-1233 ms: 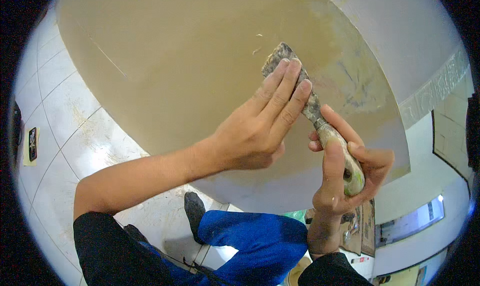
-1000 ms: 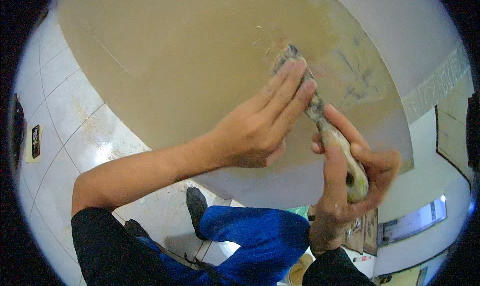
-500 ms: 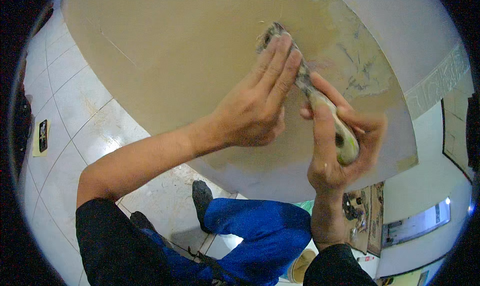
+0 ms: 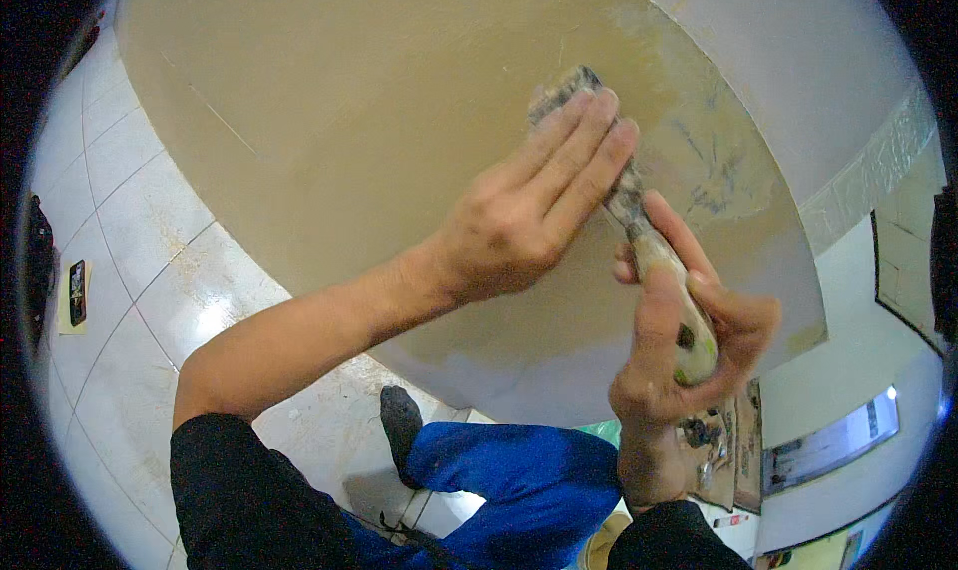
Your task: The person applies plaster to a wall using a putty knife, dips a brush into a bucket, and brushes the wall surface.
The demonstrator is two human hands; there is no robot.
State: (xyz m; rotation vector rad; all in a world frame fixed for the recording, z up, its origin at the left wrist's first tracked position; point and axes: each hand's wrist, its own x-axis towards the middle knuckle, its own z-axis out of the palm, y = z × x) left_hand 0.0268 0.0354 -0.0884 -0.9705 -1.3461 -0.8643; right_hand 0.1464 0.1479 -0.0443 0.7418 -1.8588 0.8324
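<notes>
Compared with the picture from a second ago, both hands sit higher and further left on the wall (image 4: 329, 101), and the scraper (image 4: 639, 226) has travelled with them up the tan surface; against the half-second-old picture the hands are almost where they were, the blade tip only slightly shifted.

The left hand (image 4: 529, 221) lies flat over the blade, its fingers (image 4: 579, 161) stretched out straight and pressing the metal against the wall, so most of the blade is hidden and only its worn, crusted tip shows above the fingertips. The right hand (image 4: 684, 355) is clenched round the scraper's pale handle, thumb laid along the top; the handle's lower end with a dark hole peeks out of the fist, the rest is covered. Whether the blade's edge actually touches the wall cannot be made out beneath the fingers.

The wall is smooth and matte tan, with a scratched, patchy area of grey marks just right of the blade, near the wall's right edge where it meets a white corner. Below, the floor (image 4: 130, 231) is glossy white tile with dusty smears. The person's blue trouser leg (image 4: 509, 480) and dark sock (image 4: 402, 420) show at the lower edge, black sleeves cut off by the rim
</notes>
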